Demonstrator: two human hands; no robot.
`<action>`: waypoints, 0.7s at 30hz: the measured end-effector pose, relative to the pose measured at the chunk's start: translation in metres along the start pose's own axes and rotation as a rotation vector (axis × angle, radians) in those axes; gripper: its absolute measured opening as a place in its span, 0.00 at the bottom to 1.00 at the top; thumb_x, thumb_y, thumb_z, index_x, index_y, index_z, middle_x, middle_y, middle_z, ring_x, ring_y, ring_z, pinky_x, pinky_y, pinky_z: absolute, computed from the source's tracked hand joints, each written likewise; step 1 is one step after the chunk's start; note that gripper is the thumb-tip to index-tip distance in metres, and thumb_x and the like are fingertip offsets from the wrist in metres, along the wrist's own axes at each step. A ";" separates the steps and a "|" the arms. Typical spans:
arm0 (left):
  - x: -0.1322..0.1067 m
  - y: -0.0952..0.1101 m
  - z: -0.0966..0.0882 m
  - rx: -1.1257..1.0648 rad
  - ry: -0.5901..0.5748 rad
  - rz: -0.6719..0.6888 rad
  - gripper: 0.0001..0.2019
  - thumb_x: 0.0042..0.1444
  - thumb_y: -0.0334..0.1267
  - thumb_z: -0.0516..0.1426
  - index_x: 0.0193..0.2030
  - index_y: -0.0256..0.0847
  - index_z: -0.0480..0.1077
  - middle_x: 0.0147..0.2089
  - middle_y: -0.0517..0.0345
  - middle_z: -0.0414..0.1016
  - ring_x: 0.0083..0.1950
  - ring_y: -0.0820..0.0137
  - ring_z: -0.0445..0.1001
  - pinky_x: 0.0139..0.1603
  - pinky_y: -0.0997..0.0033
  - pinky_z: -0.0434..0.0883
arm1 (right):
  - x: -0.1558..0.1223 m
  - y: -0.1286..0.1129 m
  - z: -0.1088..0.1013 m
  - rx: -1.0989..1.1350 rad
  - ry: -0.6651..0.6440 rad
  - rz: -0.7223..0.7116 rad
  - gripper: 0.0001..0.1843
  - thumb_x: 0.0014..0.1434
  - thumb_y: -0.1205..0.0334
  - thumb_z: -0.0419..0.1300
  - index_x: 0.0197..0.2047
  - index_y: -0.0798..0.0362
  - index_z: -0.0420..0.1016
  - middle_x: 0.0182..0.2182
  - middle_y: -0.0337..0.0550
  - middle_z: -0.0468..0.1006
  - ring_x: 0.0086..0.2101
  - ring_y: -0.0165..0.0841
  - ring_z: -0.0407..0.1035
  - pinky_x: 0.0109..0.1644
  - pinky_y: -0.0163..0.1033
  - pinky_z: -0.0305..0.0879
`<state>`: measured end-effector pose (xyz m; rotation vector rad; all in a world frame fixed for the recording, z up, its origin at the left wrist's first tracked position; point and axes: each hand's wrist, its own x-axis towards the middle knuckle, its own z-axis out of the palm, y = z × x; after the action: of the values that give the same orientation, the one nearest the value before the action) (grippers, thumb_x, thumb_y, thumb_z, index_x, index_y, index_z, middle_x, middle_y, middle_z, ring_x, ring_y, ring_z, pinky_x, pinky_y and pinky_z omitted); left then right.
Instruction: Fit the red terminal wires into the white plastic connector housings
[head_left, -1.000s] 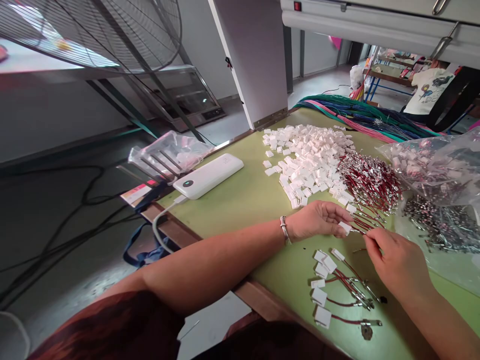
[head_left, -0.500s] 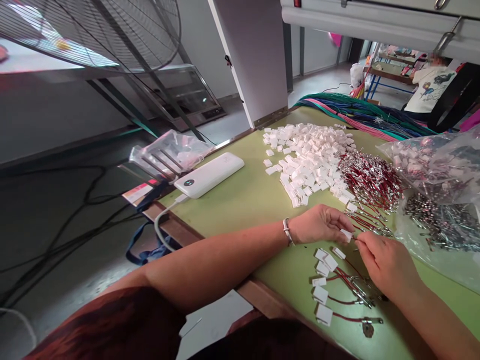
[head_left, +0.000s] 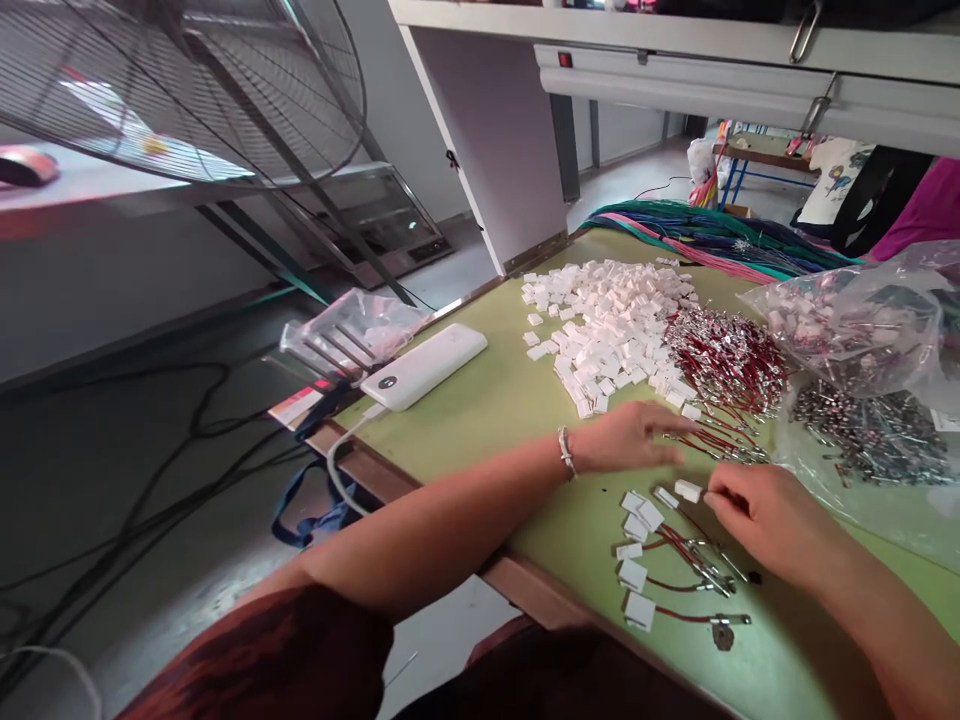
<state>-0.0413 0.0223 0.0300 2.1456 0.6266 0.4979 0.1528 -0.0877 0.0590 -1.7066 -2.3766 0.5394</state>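
My left hand (head_left: pixel 637 437), with a bracelet at the wrist, is open; its fingers stretch over the near end of some loose red wires (head_left: pixel 716 437). To its right, my right hand (head_left: pixel 765 505) is closed in a pinch. A white connector housing (head_left: pixel 688 491) sticks out from its fingertips; the wire behind it is mostly hidden by the fingers. Below both hands lie several white housings (head_left: pixel 640 610) with red wires attached, their metal terminals pointing right. Beyond my left hand spreads a heap of loose white housings (head_left: pixel 615 320).
Red wires with metal terminals (head_left: pixel 727 360) are piled beside the housings. Clear plastic bags (head_left: pixel 885 310) of parts lie at right. A white power bank (head_left: pixel 427 365) with a cable sits near the left table edge. Bundled wires (head_left: pixel 690 235) lie behind. A person (head_left: pixel 832 185) is farther back.
My left hand has let go of the white housing and opened, its fingers now apart from it. My right hand keeps its pinch. The view has shifted a little.
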 end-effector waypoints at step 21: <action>0.048 -0.004 0.003 0.618 0.065 -0.016 0.13 0.57 0.26 0.55 0.47 0.39 0.74 0.41 0.51 0.73 0.42 0.67 0.73 0.42 0.68 0.70 | 0.008 0.020 0.002 -0.103 -0.048 0.057 0.08 0.62 0.68 0.50 0.35 0.53 0.68 0.35 0.46 0.75 0.35 0.36 0.71 0.36 0.39 0.62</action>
<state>-0.0026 0.0505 0.0317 2.7050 0.9240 0.3975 0.1666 -0.0752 0.0489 -1.8293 -2.4352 0.4791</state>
